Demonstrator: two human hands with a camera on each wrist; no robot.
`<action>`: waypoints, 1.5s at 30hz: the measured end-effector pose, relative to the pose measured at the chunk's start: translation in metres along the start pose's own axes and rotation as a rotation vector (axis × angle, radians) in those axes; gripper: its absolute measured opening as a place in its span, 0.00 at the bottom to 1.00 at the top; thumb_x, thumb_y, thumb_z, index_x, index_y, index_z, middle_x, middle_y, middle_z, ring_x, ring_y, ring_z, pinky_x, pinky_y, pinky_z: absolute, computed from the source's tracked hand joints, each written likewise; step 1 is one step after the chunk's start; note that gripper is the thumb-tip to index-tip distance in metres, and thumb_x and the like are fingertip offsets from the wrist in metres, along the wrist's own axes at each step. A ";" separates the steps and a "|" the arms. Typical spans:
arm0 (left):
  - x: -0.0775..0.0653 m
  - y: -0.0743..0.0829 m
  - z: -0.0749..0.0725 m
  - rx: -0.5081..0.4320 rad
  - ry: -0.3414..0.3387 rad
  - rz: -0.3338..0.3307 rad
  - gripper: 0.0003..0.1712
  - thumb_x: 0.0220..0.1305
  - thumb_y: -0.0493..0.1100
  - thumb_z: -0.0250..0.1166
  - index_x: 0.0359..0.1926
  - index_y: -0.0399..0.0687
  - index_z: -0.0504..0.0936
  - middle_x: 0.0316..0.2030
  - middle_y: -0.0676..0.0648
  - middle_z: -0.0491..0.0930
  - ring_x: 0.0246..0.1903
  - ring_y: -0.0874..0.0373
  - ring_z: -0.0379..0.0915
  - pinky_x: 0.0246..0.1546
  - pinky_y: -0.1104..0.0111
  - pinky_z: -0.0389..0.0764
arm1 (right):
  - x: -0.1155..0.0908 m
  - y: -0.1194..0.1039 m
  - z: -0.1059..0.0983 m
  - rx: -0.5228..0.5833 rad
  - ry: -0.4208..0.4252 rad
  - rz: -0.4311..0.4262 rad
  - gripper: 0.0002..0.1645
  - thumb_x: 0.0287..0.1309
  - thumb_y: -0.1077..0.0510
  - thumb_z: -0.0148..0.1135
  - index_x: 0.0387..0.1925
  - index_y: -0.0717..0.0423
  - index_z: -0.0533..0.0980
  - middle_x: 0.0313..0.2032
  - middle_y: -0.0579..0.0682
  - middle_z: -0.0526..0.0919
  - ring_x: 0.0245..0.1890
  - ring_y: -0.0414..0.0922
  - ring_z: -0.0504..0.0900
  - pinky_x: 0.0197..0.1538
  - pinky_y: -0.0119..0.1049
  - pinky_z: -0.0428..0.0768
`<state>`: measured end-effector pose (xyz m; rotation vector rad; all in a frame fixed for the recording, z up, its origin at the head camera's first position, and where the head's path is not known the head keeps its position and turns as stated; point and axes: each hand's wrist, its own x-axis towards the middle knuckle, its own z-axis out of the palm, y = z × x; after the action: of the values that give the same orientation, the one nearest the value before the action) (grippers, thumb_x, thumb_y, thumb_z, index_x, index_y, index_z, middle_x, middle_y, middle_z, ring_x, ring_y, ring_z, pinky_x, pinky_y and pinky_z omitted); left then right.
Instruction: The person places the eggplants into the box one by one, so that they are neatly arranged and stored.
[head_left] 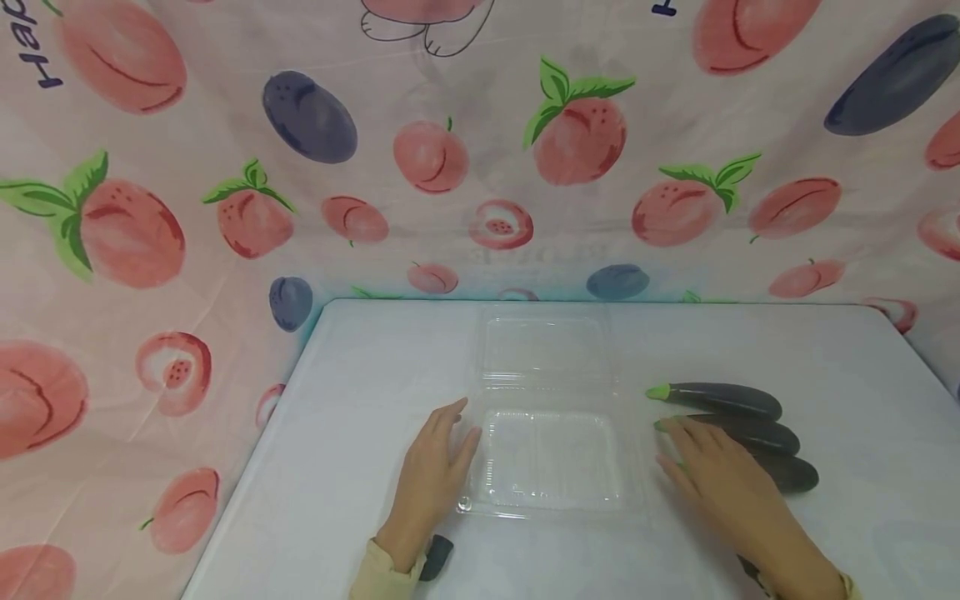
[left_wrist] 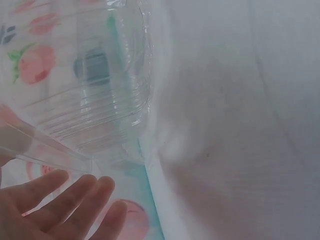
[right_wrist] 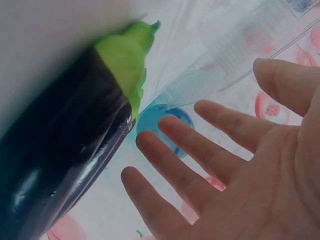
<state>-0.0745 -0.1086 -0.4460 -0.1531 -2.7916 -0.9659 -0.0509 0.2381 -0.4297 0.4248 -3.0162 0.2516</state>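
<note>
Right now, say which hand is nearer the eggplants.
Right. The right hand is at the eggplants, partly covering them; the left hand is across the clear container, at its left edge.

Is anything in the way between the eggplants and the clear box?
Just the right hand, by the stem ends of the two nearer eggplants. Nothing else shows on the white table between them and the clear box, which lies open.

Clear box [head_left: 555, 417], spread wide open, sitting flat on the worktop [head_left: 390, 358]! And to its right, three eggplants [head_left: 727, 400], dark, glossy, green-capped, lying side by side, stem ends pointing left!
</note>
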 end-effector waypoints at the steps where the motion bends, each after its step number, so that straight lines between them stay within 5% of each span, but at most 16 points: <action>1: 0.000 0.000 0.000 -0.007 -0.002 -0.006 0.28 0.71 0.54 0.59 0.67 0.50 0.71 0.58 0.47 0.78 0.58 0.51 0.77 0.59 0.54 0.79 | 0.000 0.000 0.000 -0.002 -0.011 0.001 0.29 0.68 0.46 0.58 0.62 0.61 0.71 0.60 0.64 0.74 0.62 0.62 0.72 0.64 0.61 0.71; 10: 0.001 -0.002 0.003 -0.054 -0.034 -0.053 0.28 0.71 0.53 0.60 0.68 0.51 0.71 0.57 0.48 0.79 0.56 0.52 0.78 0.57 0.55 0.80 | -0.002 0.006 0.001 0.002 -0.114 0.038 0.29 0.69 0.44 0.56 0.62 0.59 0.73 0.60 0.64 0.75 0.61 0.63 0.72 0.63 0.64 0.71; 28: 0.000 -0.007 0.007 -0.126 -0.039 -0.066 0.26 0.71 0.47 0.61 0.67 0.51 0.71 0.57 0.49 0.80 0.53 0.55 0.79 0.54 0.59 0.82 | -0.013 0.022 0.005 0.018 -0.105 -0.019 0.27 0.64 0.46 0.64 0.58 0.57 0.76 0.56 0.59 0.79 0.58 0.60 0.75 0.59 0.62 0.74; 45: 0.003 -0.012 0.012 -0.281 -0.051 -0.071 0.24 0.71 0.43 0.60 0.66 0.46 0.72 0.53 0.47 0.82 0.51 0.53 0.81 0.52 0.59 0.84 | -0.012 0.030 0.010 -0.058 -0.069 -0.108 0.20 0.51 0.66 0.72 0.47 0.54 0.80 0.47 0.54 0.81 0.50 0.56 0.80 0.53 0.56 0.81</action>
<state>-0.0811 -0.1104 -0.4612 -0.1184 -2.7079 -1.3873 -0.0482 0.2683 -0.4452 0.6009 -3.0460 0.1435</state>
